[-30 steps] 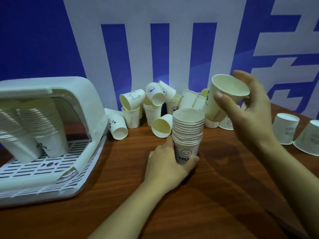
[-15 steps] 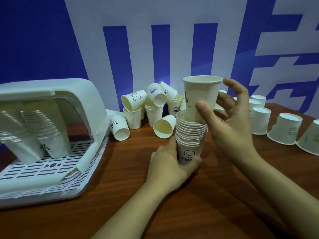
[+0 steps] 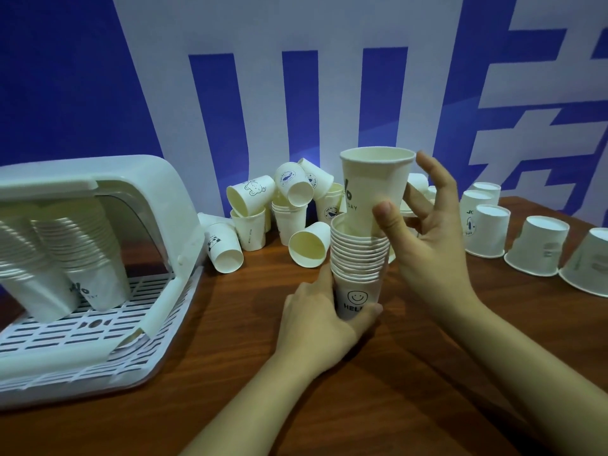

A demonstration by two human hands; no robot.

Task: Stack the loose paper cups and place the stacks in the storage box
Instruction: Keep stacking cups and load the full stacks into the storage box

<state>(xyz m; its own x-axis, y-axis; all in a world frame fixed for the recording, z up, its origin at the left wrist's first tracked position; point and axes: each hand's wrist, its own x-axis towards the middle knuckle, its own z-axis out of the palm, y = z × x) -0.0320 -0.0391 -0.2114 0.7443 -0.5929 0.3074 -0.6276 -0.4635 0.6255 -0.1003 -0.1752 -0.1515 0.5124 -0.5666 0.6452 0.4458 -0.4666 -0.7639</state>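
Note:
A stack of white paper cups [image 3: 358, 258] stands upright on the wooden table at centre, its bottom cup printed with a smiley face. My left hand [image 3: 324, 319] grips the base of that stack. My right hand [image 3: 424, 238] pinches a single white cup [image 3: 375, 189] between thumb and fingers; the cup is upright with its bottom inside the top of the stack. The white storage box [image 3: 98, 258] lies open at the left, with two long cup stacks [image 3: 65, 255] leaning inside it.
A pile of loose cups [image 3: 283, 212] lies behind the stack against the blue and white wall. Several upside-down cups [image 3: 536, 248] stand in rows at the right. The wooden table [image 3: 329, 406] stretches toward me.
My right hand carried the single cup from the right, turned it upright and lowered its bottom into the top of the stack. My left hand stayed on the stack's base.

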